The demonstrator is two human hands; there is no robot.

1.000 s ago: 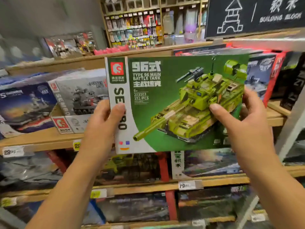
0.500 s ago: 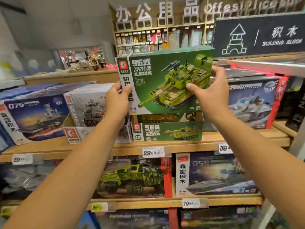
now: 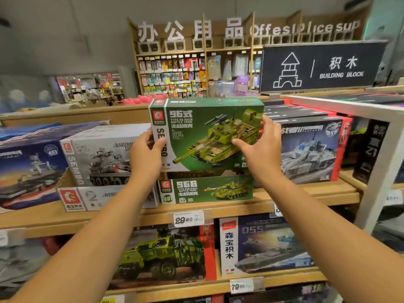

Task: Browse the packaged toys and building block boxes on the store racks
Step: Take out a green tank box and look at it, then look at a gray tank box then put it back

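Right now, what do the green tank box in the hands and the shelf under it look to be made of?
Green tank box: looks like printed cardboard with a slightly glossy finish; crisp folded edges, full-colour artwork and a faint sheen on top. The left hand and right hand grip its ends. Shelf: light wood or wood-look laminate, matte; pale tan with faint grain. Which one, the view cannot settle.

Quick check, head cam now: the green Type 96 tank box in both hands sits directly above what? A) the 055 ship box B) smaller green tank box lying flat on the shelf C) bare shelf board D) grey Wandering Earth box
B: the green Type 96 tank box, gripped by the left hand and right hand, is right over the smaller green tank box lying on the wooden shelf.
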